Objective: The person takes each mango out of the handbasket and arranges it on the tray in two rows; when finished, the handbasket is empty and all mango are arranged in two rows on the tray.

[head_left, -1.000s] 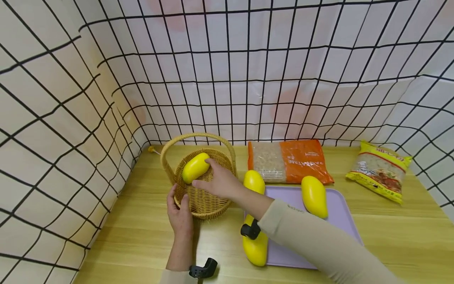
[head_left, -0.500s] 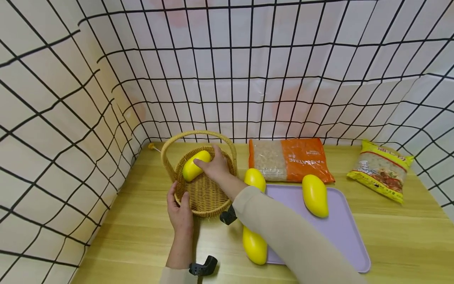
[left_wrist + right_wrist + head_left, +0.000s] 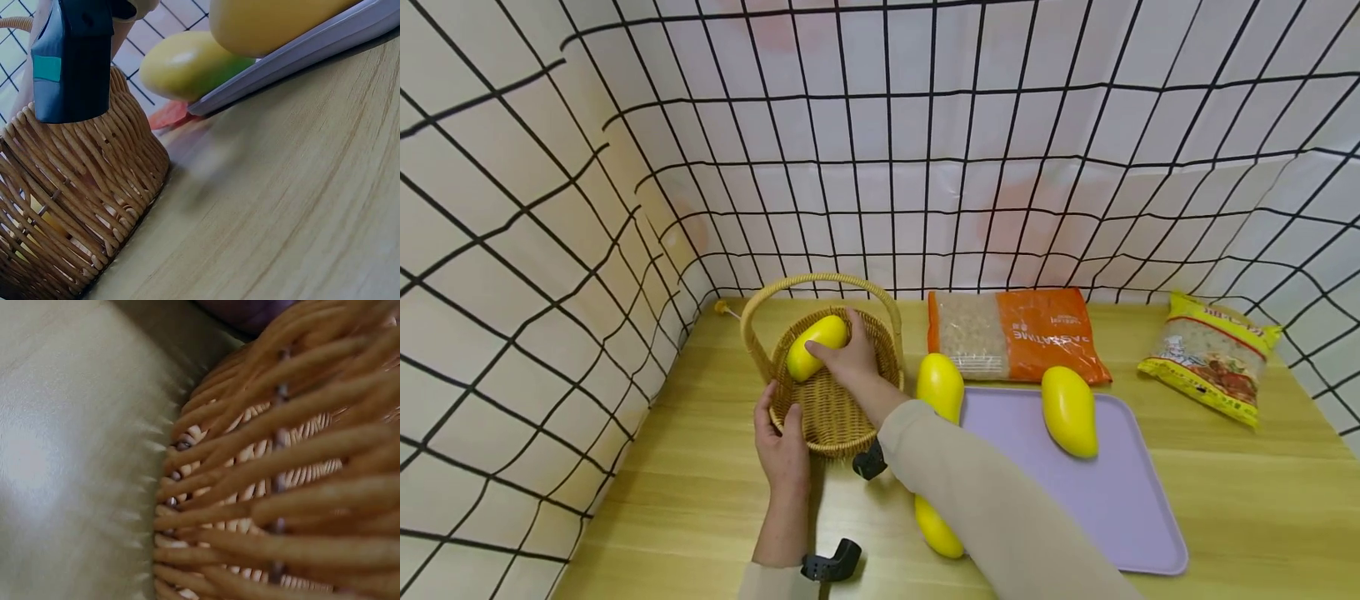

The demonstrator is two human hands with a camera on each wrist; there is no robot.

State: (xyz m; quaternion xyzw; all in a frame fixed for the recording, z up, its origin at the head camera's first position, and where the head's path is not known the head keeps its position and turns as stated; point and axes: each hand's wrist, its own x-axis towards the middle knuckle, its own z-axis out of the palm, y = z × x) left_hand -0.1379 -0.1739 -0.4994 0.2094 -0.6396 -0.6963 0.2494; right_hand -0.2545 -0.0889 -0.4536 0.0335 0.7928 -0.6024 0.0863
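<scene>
A wicker basket (image 3: 842, 417) with an arched handle stands on the table. In it lies a yellow mango (image 3: 817, 346), tilted against the back left wall. My right hand (image 3: 853, 362) reaches into the basket and grips this mango, thumb on the near side and fingers at the far side. My left hand (image 3: 782, 450) holds the basket's front left rim, thumb inside and fingers outside. The left wrist view shows the basket's woven wall (image 3: 94, 181), with a bit of yellow through the gaps. Only the wall and table show in the right wrist view; both hands' grips are hidden there.
Right of the basket is a lilac tray (image 3: 1120, 508). Two mangoes, one far (image 3: 940, 385) and one near (image 3: 937, 527), lie along its left edge; another mango (image 3: 1070, 412) lies at its back right. Behind are an orange packet (image 3: 1048, 333) and a yellow bag (image 3: 1210, 358). Wire grid (image 3: 910, 167) surrounds the table.
My right hand has shifted around the mango's right side, its thumb now on the near side; the forearm has swung left and nearer. The mango has barely moved. My left hand stays on the rim.
</scene>
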